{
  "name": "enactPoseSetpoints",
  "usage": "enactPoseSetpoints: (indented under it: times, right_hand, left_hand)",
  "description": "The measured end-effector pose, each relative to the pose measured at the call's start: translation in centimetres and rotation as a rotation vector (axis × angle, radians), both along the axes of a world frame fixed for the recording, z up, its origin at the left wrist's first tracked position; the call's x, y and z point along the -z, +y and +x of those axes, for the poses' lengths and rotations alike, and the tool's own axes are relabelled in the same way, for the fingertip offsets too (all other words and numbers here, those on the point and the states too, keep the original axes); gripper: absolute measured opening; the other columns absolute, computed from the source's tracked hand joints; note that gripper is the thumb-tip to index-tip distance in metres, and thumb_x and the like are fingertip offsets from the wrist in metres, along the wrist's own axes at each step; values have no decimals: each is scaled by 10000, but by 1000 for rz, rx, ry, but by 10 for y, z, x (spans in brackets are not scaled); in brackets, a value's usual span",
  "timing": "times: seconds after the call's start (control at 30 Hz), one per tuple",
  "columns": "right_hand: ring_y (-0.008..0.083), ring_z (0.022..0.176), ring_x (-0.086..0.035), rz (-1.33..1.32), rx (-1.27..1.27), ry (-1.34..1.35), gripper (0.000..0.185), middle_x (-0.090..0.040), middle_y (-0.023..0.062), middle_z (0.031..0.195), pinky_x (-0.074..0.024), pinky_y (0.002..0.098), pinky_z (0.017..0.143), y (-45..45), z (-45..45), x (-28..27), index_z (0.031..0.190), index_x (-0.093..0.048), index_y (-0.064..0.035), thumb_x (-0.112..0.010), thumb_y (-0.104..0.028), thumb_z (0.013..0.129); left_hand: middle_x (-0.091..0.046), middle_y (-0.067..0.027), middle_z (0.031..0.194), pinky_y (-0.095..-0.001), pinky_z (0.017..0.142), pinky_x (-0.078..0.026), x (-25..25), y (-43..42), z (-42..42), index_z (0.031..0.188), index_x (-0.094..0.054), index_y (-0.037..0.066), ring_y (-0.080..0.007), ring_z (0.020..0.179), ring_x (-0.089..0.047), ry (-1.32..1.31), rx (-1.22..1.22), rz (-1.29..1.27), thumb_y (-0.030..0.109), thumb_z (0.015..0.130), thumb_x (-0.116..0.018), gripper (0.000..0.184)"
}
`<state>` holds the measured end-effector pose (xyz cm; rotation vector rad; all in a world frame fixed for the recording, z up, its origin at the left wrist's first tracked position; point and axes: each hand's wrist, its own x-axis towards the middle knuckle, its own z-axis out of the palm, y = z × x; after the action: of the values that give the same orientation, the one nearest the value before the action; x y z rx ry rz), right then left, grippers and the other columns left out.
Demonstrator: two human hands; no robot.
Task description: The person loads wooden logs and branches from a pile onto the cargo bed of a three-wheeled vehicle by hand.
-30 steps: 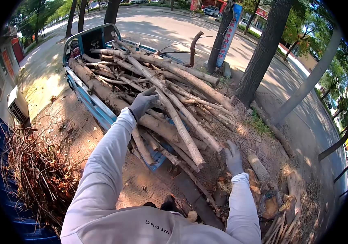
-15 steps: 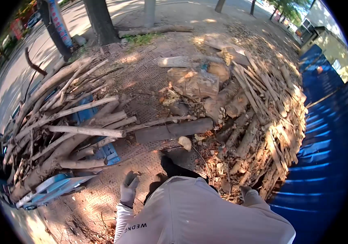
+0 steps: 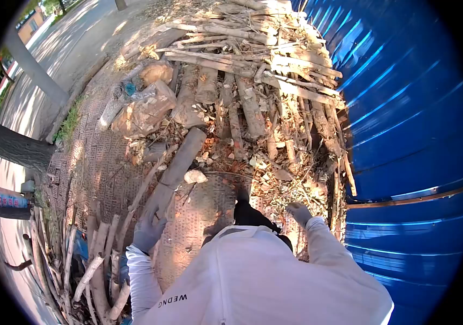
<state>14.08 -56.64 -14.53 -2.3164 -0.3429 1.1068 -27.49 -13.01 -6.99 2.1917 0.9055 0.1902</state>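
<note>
Now squared up, it seems, to the firewood pile (image 3: pixel 250 105), left hand (image 3: pixel 149 234) spread near the dark plank (image 3: pixel 174 172), right hand (image 3: pixel 299 214), grip unreadable, any hold needing closed fingers!

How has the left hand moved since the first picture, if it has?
Yes: judged against the loaded branches, the left hand has moved from over them toward the dark timber on the paving.
</note>
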Motion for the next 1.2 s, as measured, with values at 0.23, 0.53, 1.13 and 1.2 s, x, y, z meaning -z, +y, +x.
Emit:
enactPoseSetpoints:
  times: [0.23, 0.53, 1.13, 1.2]
  right_hand:
    - [237, 941, -730, -212, 171, 221, 421, -747, 124, 1102, -594, 377, 773, -140, 45, 130, 1306, -686, -74, -723, -323, 968]
    - [207, 904, -712, 220, 759, 415, 330, -700, 63, 1114, -577, 334, 751, -69, 166, 96, 1252, -713, -83, -701, -274, 982]
    - [169, 752, -672, 27, 1290, 331, 183, -693, 20, 893, -512, 315, 636, 35, 171, 76, 1083, -721, -91, -685, -201, 941]
    - [208, 781, -689, 24, 1387, 406, 271, -706, 44, 950, -522, 308, 629, 70, 153, 84, 1188, -689, -69, -693, -210, 956]
  left_hand:
    - [-628, -225, 1363, -460, 1044, -506, -5, 14, 137, 1461, -545, 117, -398, 1254, -612, -35, 154, 33, 366, 956, -711, 588]
    - [-534, -204, 1505, -467, 1130, -441, 3, 30, 258, 1564, -417, 247, -404, 1382, -516, 480, 189, -225, 473, 947, -681, 708]
    - [-415, -191, 1602, -443, 1221, -325, 172, 296, 673, 1613, -314, 144, -399, 1476, -392, 595, 823, -115, 521, 887, -715, 910]
    - [-339, -200, 1641, -436, 1232, -312, 183, 340, 744, 1613, -303, 100, -392, 1497, -357, 577, 799, -16, 471, 846, -750, 963]
